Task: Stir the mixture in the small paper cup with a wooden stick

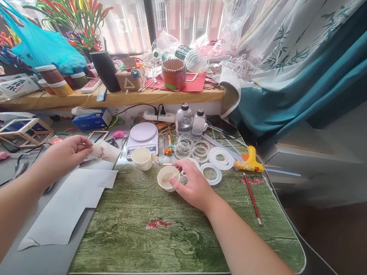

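Paper cup (167, 177) under the right hand (194, 185), fingers (184, 168) curved partly open over its rim, holding it. Left hand (64, 155) pinched nearly shut on a printed paper scrap (103, 151). From the cup: second paper cup (141, 158) at 11 o'clock, digital scale (143, 137) beyond it, clear plastic rings (184, 146) at 12, yellow glue gun (250, 160) at 2. White box (16, 86) far off at 10 bears dark characters, unreadable here. Green wood-grain tabletop (141, 249) runs to its near edge at 6; white paper sheets (67, 199) lie just beyond its left edge.
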`<state>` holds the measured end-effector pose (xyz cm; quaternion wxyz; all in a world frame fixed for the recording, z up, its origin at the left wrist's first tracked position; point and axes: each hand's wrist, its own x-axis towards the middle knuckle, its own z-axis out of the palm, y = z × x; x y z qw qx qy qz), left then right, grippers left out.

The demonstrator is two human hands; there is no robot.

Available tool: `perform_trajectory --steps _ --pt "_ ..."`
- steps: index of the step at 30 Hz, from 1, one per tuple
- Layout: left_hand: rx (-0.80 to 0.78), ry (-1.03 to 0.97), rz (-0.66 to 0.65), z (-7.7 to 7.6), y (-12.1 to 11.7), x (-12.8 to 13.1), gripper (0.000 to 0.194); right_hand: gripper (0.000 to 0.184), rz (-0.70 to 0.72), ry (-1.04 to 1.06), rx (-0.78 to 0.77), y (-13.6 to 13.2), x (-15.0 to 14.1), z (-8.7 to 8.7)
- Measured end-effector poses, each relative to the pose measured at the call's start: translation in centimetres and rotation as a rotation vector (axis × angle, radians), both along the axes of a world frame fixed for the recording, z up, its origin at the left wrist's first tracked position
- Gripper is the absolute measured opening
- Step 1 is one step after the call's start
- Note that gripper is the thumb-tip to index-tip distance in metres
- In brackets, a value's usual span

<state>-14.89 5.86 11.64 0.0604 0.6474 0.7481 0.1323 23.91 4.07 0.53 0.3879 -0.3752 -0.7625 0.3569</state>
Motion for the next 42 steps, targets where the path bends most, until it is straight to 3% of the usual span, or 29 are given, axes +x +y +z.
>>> perform_trajectory --steps 5,12,17,20,22,25,27,30,32,34,37,40,42 --pt "-0.157 0.296 0.0 1.9 0.8 1.0 0.021 0.038 -0.002 0.015 -0.008 0.1 0.0 -0.4" --pt "-0.096 0.353 -0.064 -0.2 1.6 0.6 0.016 0.038 0.001 -0.004 -0.028 0.1 0.0 -0.4" --pt "-0.083 0.426 -0.071 -0.6 2.3 -1.2 0.039 0.039 0.009 -0.011 -0.03 0.1 -0.1 -0.2" --pt "0.11 0.654 -0.172 0.6 2.5 -2.0 0.044 0.043 0.012 -0.02 -0.039 0.0 -0.2 -0.3" --pt "0.318 0.748 -0.163 1.8 2.2 -1.9 0.042 0.053 0.016 -0.02 -0.06 -0.1 -0.2 -0.3" --pt "0.576 0.652 -0.184 3.5 0.9 -0.7 0.039 0.072 0.013 -0.017 -0.096 -0.3 -0.3 -0.4" --pt "0.679 0.495 -0.24 3.5 -0.4 0.8 0.031 0.083 0.025 -0.018 -0.097 -0.3 -0.4 -0.4" --pt "0.652 0.204 -0.566 1.0 -2.6 3.6 0.019 0.089 0.045 -0.016 -0.1 -0.4 -0.6 -0.5" --pt "0.54 0.113 -0.833 -1.7 -4.1 5.5 0.031 0.086 0.026 -0.002 -0.123 -0.4 -0.8 -0.6" --pt "0.392 0.065 -0.966 -4.5 -5.2 7.1 0.04 0.08 -0.006 0.023 -0.152 -0.5 -0.9 -0.7" --pt "0.307 -0.039 -0.976 -7.4 -6.2 8.9 0.041 0.079 -0.06 0.069 -0.171 -0.5 -0.9 -0.8" --pt "0.318 -0.127 -0.945 -8.8 -6.3 10.1 0.04 0.08 -0.167 0.114 -0.156 -0.5 -0.6 -0.7" --pt "0.337 -0.162 -0.848 -9.6 -6.4 10.9 0.038 0.08 -0.253 0.156 -0.119 -0.5 -0.3 -0.6"
